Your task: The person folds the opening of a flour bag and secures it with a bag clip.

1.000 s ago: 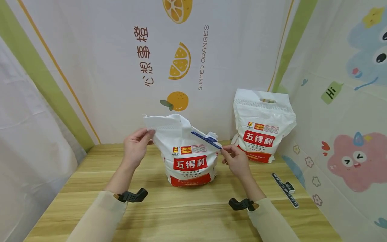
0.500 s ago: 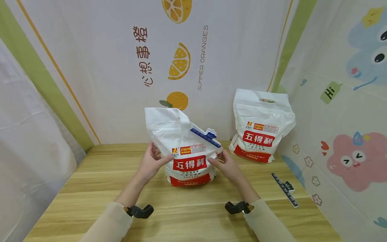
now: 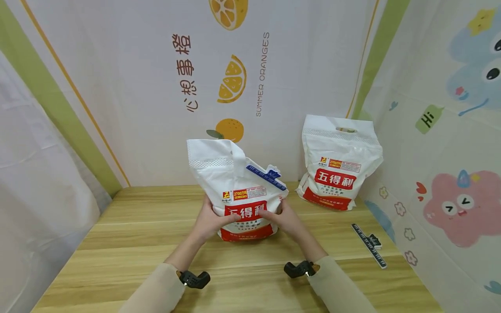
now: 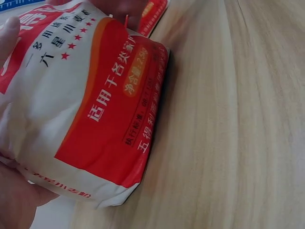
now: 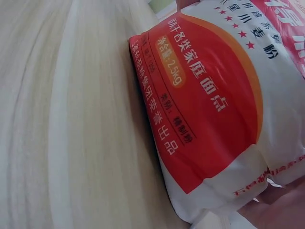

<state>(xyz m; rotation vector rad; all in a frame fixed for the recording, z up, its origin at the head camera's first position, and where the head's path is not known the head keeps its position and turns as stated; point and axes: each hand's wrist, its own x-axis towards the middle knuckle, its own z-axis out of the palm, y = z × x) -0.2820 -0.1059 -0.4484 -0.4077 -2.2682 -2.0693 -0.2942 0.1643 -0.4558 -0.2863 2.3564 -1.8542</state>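
Observation:
A white and red bag of flour (image 3: 217,182) stands upright on the wooden table in the head view. A blue sealing clip (image 3: 266,177) lies slanted across its upper right corner, while the upper left part of the bag's top sticks up. My left hand (image 3: 211,220) grips the bag's left side, thumb on the front and fingers behind, partly hidden. On the opposite side my right hand (image 3: 288,221) holds it the same way. In the wrist views the flour bag's red lower front (image 4: 114,109) shows, its bottom edge at the tabletop.
A second flour bag (image 3: 336,152), with a handle hole in its top, stands at the back right. A dark sealing clip (image 3: 369,245) lies on the wooden table (image 3: 242,269) at the right. Printed curtains hang behind and at both sides.
Both hands have left the bag's top edge and clip and moved down to its sides, then inward around it. The bag's upper left flap now stands up straighter.

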